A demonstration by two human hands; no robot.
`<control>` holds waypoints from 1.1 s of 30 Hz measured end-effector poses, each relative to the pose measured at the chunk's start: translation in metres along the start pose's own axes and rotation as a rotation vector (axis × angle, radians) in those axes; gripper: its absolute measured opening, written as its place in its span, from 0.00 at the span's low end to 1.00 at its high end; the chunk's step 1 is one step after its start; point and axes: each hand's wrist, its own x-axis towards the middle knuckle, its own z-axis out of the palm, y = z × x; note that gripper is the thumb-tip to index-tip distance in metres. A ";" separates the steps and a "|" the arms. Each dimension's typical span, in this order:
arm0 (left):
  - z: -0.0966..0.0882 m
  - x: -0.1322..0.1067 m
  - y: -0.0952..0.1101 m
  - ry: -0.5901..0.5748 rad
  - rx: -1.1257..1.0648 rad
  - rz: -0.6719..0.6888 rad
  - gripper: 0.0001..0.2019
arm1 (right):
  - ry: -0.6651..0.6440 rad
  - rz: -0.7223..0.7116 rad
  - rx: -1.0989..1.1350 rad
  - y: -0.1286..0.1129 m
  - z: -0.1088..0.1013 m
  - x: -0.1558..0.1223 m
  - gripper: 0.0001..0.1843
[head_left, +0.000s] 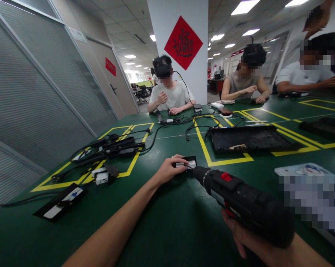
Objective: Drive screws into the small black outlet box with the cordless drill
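Observation:
My right hand point(235, 231) is wrapped round the grip of a black cordless drill point(239, 196) with red buttons. The drill points away to the left, and its bit meets a small black panel with a white part point(193, 160) lying on the table. With fingers closed, my left hand point(169, 168) holds that panel down, its fingertips close to the bit. The drill's body hides most of my right fingers, and my left hand covers the panel's left side. A similar black panel with white strips point(52, 212) lies at the left.
Black cables and adapters point(112, 148) lie tangled on the green table point(145, 230), with a white plug point(101, 175) nearby. A shallow black tray point(256, 139) sits at the right behind the drill. A phone point(309, 170) lies at the right. Several people sit across the table.

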 end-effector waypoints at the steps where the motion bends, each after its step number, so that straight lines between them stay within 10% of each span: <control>1: 0.000 0.000 0.000 0.000 -0.003 0.001 0.11 | 0.004 0.002 0.002 0.000 0.000 0.000 0.09; 33: 0.000 0.002 0.000 0.009 -0.003 0.015 0.11 | -0.047 0.098 -0.052 -0.025 -0.010 -0.013 0.08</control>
